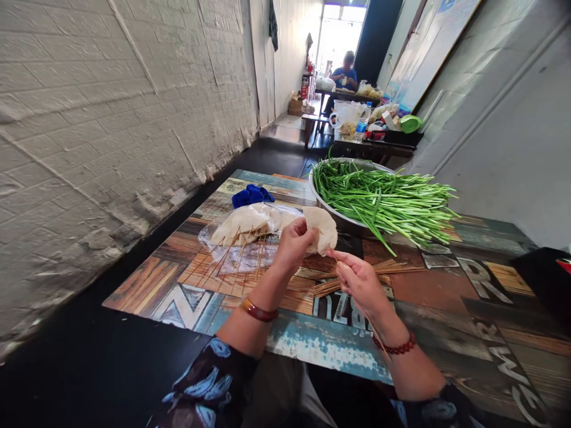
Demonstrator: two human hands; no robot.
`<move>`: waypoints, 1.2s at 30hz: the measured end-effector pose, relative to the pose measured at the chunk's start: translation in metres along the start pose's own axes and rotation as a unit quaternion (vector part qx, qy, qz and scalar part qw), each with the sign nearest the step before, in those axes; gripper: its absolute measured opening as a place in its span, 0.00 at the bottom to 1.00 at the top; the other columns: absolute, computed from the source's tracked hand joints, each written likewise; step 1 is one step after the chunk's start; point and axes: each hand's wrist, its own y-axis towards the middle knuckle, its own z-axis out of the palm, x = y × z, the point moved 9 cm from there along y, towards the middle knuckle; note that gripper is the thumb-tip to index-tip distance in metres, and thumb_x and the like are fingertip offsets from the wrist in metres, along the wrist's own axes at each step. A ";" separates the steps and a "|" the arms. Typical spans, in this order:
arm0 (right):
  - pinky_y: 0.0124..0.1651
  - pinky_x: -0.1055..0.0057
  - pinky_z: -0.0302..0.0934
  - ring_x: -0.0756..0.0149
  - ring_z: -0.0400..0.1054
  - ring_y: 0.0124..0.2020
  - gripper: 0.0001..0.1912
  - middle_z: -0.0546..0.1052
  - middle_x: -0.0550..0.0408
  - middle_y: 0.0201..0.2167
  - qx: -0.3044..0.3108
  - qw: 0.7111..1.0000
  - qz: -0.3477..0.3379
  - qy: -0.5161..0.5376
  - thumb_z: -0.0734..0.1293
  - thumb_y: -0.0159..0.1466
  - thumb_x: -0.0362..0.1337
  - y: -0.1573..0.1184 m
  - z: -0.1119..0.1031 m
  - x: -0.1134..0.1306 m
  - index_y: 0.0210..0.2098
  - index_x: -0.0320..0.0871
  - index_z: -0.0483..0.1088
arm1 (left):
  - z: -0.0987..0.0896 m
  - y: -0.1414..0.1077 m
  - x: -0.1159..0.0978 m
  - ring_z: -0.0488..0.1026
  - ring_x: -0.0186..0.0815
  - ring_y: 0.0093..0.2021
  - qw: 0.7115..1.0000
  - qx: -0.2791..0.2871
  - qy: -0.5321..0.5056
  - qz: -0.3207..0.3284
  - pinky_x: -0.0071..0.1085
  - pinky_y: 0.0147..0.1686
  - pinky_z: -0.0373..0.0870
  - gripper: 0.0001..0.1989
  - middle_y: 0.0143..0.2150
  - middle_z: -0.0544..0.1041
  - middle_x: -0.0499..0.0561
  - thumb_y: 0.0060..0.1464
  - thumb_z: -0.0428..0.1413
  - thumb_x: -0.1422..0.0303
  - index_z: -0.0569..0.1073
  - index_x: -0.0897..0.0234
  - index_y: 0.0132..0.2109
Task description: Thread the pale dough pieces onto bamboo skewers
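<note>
Between the fingers of my left hand (292, 242) is a pale, round flatbread-like piece (325, 229), held upright above the table. My right hand (358, 278) pinches a thin wooden skewer (380, 340) at the lower edge of that piece; the stick trails back along my wrist. Whether its tip has entered the piece I cannot tell. Left of my hands, similar pale pieces (245, 221) lie overlapped on clear plastic (214, 252), with several skewers sticking out towards me. Loose skewers (395, 267) lie on the table beyond and beside my right hand.
A metal bowl (316, 193) heaped with long green chives (383, 199) stands at the back right of the patterned table (289, 342). A blue cloth (250, 195) lies at the back left. Farther off, a person (344, 77) sits by cluttered tables with a water bottle (362, 122).
</note>
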 end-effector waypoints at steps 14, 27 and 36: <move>0.13 0.80 0.43 0.79 0.50 0.13 0.17 0.63 0.67 0.15 -0.062 0.998 -0.016 0.001 0.72 0.52 0.47 0.007 -0.006 -0.001 0.32 0.42 0.67 | -0.007 0.007 0.000 0.75 0.35 0.37 0.994 -0.033 0.082 0.070 0.30 0.40 0.69 0.16 0.37 0.78 0.50 0.42 0.60 0.72 0.71 0.66 0.41; 0.12 0.78 0.52 0.77 0.56 0.11 0.12 0.65 0.67 0.17 -0.079 0.995 -0.054 -0.019 0.68 0.57 0.44 0.013 -0.006 -0.006 0.33 0.43 0.66 | -0.004 0.010 0.008 0.75 0.35 0.38 0.994 -0.013 0.080 0.073 0.30 0.42 0.70 0.15 0.39 0.78 0.50 0.45 0.60 0.71 0.71 0.64 0.43; 0.16 0.75 0.59 0.74 0.63 0.13 0.11 0.66 0.67 0.18 -0.112 0.990 -0.092 0.002 0.67 0.58 0.44 0.016 -0.006 -0.003 0.34 0.44 0.65 | 0.007 0.007 0.016 0.75 0.34 0.36 0.998 0.006 0.064 0.027 0.28 0.37 0.71 0.16 0.37 0.79 0.49 0.43 0.62 0.70 0.71 0.64 0.42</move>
